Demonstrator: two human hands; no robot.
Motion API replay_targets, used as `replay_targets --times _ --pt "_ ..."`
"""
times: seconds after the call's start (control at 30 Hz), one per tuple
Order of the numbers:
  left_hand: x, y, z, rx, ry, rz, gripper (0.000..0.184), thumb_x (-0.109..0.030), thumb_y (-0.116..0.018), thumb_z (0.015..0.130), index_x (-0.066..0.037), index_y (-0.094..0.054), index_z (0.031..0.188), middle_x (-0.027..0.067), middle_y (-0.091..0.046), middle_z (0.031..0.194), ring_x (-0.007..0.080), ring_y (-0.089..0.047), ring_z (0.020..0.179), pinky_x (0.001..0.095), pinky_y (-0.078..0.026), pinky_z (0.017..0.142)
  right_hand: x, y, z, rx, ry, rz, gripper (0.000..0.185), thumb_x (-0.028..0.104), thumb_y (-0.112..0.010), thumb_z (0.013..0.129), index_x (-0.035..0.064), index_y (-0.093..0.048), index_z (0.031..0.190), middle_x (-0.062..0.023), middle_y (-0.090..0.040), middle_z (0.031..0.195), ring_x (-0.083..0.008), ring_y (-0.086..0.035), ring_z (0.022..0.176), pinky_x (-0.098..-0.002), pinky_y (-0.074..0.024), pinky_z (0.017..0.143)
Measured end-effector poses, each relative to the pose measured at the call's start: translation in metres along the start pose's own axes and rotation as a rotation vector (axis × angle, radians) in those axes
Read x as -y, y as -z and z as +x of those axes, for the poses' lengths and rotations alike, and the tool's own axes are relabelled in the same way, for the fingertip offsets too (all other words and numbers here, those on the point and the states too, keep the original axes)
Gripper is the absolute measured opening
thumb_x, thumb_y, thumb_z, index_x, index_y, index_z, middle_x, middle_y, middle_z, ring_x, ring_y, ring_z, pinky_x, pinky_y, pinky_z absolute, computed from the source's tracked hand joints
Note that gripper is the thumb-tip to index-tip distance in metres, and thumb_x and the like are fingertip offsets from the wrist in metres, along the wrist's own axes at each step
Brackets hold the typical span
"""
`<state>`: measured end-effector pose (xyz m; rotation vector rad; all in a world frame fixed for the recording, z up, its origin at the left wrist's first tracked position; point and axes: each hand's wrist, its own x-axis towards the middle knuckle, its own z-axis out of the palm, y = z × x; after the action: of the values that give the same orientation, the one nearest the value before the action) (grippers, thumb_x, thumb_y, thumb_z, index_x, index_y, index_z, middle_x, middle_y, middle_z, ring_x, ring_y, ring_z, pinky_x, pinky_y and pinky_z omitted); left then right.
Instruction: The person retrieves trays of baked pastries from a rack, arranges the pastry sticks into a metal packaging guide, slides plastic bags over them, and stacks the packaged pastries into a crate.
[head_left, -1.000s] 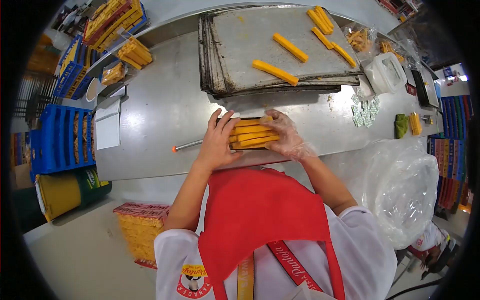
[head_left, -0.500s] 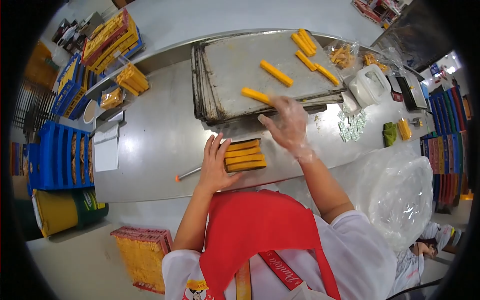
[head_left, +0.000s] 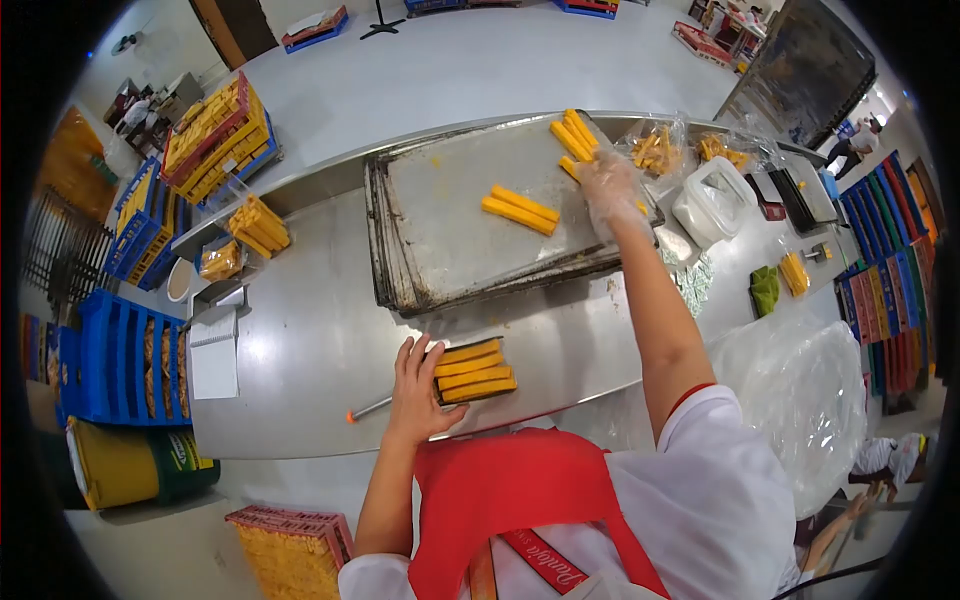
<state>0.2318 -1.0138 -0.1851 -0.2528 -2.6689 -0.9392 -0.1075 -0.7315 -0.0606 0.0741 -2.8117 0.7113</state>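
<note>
Well, my bare left hand (head_left: 412, 392) grips a shallow dark box (head_left: 498, 341); my clear-gloved right hand (head_left: 612, 190), its hold unclear, could snap the long yellow sticks (head_left: 567, 141) beside it by squeezing

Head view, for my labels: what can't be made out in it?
In the head view:
- Right hand: its own back hides its grip.
- Packed sticks: left ends partly behind the left hand.
- Notebook: any writing, too small.
- Pink crate: lower part cut off by bottom edge.

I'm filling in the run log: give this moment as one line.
left hand: touching dark holder of yellow sticks | right hand: gloved, at sticks on tray | two more sticks: side by side there
</note>
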Motion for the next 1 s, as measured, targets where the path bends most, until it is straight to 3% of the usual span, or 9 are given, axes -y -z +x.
replay_targets --times 0.13,0.27,0.37,0.5,0.57,0.67,0.8,0.87,1.0 --pt "0.002 -0.001 -0.001 0.019 0.018 0.016 0.106 -0.031 -0.088 0.053 -0.011 -0.040 0.145 0.0199 -0.035 0.152 0.0487 -0.029 0.139 0.0577 -0.031 0.114 0.009 0.008 0.041 0.026 -0.178 -0.226 0.059 0.048 -0.068 0.082 0.0045 -0.067 0.123 -0.0202 -0.065 0.125 -0.0322 -0.060 0.121 -0.0396 -0.0488 0.100" --pt "0.001 0.000 0.000 0.033 0.022 0.025 0.105 -0.034 -0.087 0.053 -0.011 -0.041 0.145 0.0199 -0.037 0.151 0.0485 -0.030 0.139 0.0574 -0.031 0.114 0.006 -0.011 0.075 0.150 -0.172 -0.244 0.061 0.049 -0.070 0.080 0.0058 -0.068 0.122 -0.0173 -0.065 0.127 -0.0301 -0.059 0.124 -0.0373 -0.0485 0.101" --pt "0.001 -0.001 -0.001 0.016 0.020 0.017 0.104 -0.034 -0.087 0.053 -0.011 -0.042 0.144 0.0198 -0.037 0.150 0.0484 -0.030 0.139 0.0572 -0.032 0.113 0.001 -0.019 0.091 0.222 -0.098 -0.348 0.063 0.051 -0.074 0.077 0.0065 -0.068 0.121 -0.0155 -0.066 0.125 -0.0293 -0.061 0.120 -0.0359 -0.0495 0.100" --pt "-0.005 0.002 0.003 0.001 0.031 0.003 0.102 -0.030 -0.087 0.053 -0.014 -0.043 0.144 0.0172 -0.038 0.149 0.0481 -0.030 0.138 0.0565 -0.035 0.112 -0.005 -0.018 0.084 0.208 -0.160 -0.039 0.055 0.048 -0.073 0.076 0.0065 -0.071 0.112 -0.0135 -0.070 0.118 -0.0266 -0.065 0.114 -0.0351 -0.0516 0.096" --pt "-0.006 0.003 0.003 0.019 0.036 0.024 0.102 -0.029 -0.087 0.053 -0.014 -0.043 0.143 0.0170 -0.039 0.149 0.0482 -0.031 0.137 0.0558 -0.035 0.112 -0.001 -0.012 0.075 0.173 -0.015 -0.327 0.052 0.041 -0.074 0.077 0.0016 -0.069 0.110 -0.0193 -0.071 0.108 -0.0321 -0.068 0.101 -0.0387 -0.0528 0.089" --pt "-0.005 0.004 0.004 0.022 0.023 0.010 0.101 -0.029 -0.087 0.053 -0.014 -0.044 0.143 0.0165 -0.039 0.149 0.0480 -0.031 0.137 0.0553 -0.035 0.112 -0.020 -0.026 0.091 0.117 0.011 -0.371 0.051 0.042 -0.075 0.076 0.0021 -0.071 0.108 -0.0195 -0.072 0.104 -0.0321 -0.069 0.096 -0.0377 -0.0532 0.088" --pt "-0.003 0.004 0.002 0.027 0.026 0.015 0.099 -0.029 -0.087 0.053 -0.013 -0.045 0.142 0.0162 -0.039 0.149 0.0474 -0.031 0.138 0.0549 -0.035 0.113 0.002 0.012 0.048 0.201 -0.104 0.007 0.052 0.037 -0.073 0.076 0.0043 -0.069 0.117 -0.0204 -0.072 0.103 -0.0328 -0.070 0.096 -0.0375 -0.0540 0.088" --pt "-0.001 0.003 0.002 0.018 0.021 0.006 0.099 -0.030 -0.087 0.053 -0.013 -0.045 0.142 0.0162 -0.040 0.149 0.0471 -0.031 0.138 0.0547 -0.035 0.113 0.015 0.019 0.011 0.235 0.032 0.255 0.055 0.032 -0.072 0.076 0.0071 -0.067 0.124 -0.0220 -0.072 0.103 -0.0327 -0.070 0.096 -0.0384 -0.0543 0.088" --pt "-0.002 0.006 0.002 0.038 0.014 0.003 0.100 -0.031 -0.087 0.054 -0.013 -0.045 0.143 0.0163 -0.041 0.148 0.0461 -0.031 0.138 0.0541 -0.034 0.113 0.036 -0.003 -0.027 0.335 0.019 -0.064 0.049 0.034 -0.069 0.079 0.0074 -0.068 0.121 -0.0209 -0.071 0.107 -0.0339 -0.068 0.101 -0.0399 -0.0518 0.094"
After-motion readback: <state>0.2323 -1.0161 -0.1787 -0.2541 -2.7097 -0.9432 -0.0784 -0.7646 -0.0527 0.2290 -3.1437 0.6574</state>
